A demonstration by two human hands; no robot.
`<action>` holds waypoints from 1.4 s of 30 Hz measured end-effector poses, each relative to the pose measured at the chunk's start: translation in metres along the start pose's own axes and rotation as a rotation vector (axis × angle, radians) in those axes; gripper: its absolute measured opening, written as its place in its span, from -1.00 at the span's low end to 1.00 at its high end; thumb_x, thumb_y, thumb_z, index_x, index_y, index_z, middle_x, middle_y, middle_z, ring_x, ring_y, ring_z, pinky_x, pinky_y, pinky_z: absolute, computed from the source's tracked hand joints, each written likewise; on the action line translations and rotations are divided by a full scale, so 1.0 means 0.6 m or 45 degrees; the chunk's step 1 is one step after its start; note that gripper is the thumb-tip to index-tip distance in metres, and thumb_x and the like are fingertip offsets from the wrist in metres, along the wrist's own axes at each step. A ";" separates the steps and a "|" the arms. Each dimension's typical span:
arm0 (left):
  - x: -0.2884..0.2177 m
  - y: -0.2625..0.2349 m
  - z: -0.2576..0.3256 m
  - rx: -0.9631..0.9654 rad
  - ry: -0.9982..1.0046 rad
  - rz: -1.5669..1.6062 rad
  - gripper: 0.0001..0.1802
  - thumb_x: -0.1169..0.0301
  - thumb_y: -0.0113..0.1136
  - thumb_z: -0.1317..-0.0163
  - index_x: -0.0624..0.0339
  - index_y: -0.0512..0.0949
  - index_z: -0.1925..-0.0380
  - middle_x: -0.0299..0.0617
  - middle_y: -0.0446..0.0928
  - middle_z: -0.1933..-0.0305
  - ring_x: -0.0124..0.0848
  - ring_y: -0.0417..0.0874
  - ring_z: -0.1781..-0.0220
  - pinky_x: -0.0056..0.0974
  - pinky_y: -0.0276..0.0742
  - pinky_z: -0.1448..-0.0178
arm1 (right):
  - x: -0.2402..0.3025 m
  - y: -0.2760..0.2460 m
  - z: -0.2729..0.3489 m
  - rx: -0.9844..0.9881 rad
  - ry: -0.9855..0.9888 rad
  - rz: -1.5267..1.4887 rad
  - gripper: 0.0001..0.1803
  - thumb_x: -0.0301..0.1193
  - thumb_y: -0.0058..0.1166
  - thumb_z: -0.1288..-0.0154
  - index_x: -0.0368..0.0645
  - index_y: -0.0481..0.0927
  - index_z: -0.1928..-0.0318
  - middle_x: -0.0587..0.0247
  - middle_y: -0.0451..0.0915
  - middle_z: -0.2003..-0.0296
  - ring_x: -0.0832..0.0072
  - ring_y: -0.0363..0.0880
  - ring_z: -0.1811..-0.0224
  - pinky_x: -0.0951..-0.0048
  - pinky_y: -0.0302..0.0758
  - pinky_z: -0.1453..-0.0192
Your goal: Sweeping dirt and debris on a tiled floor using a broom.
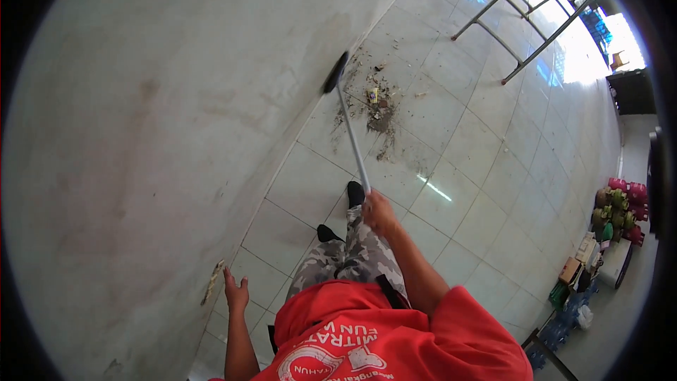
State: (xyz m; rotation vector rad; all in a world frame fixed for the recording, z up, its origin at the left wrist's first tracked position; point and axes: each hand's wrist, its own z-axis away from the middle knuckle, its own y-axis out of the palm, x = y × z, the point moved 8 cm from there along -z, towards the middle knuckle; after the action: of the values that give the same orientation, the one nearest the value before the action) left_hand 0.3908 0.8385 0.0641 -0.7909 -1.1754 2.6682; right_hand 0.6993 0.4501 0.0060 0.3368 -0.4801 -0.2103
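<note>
White glossy floor tiles (486, 169) fill the scene, bounded on the left by a pale, stained wall (141, 134) that meets them along a straight joint. A long broom with a thin silvery metal handle and a dark bristle head (351, 134) is held out ahead of the body, its head (334, 73) set down on the tiles close to the wall. Just beside the head, a scattered heap of grey dust, crumbs and small scraps of litter (377, 109) is spread over the floor. The right hand (379, 212) is stretched forward on a nearly straight arm, and its fingers are clenched around the near end of the handle. The left hand (236, 291) is lowered at the side near the wall, touching nothing, with its fingers loosely spread and released. Camouflage-patterned trousers and black shoes are seen below a red shirt. A metal ladder frame (525, 25) lies farther off, and stacked coloured goods and cardboard boxes (613, 219) are gathered at the right edge.
</note>
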 end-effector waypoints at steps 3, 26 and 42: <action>-0.053 -0.002 0.010 0.006 -0.085 0.104 -0.15 0.50 0.13 -0.10 0.17 -0.14 -0.31 0.06 -0.14 -0.40 -0.08 0.09 -0.36 -0.22 0.13 -0.32 | 0.145 -0.017 -0.171 -0.089 -0.064 -0.029 -0.74 -0.12 -0.21 -0.29 -0.01 0.26 0.41 0.39 0.22 0.75 0.56 0.13 0.83 0.52 0.03 0.83; -0.225 0.081 -0.079 0.223 0.237 0.058 -0.16 0.53 0.11 -0.11 0.15 -0.14 -0.31 0.06 -0.20 -0.40 -0.04 0.17 -0.32 -0.20 0.20 -0.29 | 0.182 -0.238 0.013 -0.047 -0.127 0.208 -0.60 -0.17 -0.22 -0.33 -0.10 0.37 -0.07 0.42 0.32 0.66 0.64 0.17 0.80 0.58 0.13 0.79; -0.231 0.133 -0.232 0.585 0.431 -0.295 -0.16 0.44 0.13 -0.10 0.13 -0.12 -0.31 0.07 -0.11 -0.38 -0.07 0.38 -0.18 -0.23 0.37 -0.16 | -0.603 -0.258 0.504 -0.958 0.375 0.789 -0.61 -0.19 -0.29 -0.32 -0.30 0.45 0.31 -0.22 0.49 0.48 -0.11 0.48 0.36 0.05 0.36 0.30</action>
State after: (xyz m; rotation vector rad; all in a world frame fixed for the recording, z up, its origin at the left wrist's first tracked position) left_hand 0.5879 0.8315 -0.0141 -0.9057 -0.5101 2.3508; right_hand 0.2208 0.3263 0.0516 -0.5154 -0.1701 0.2648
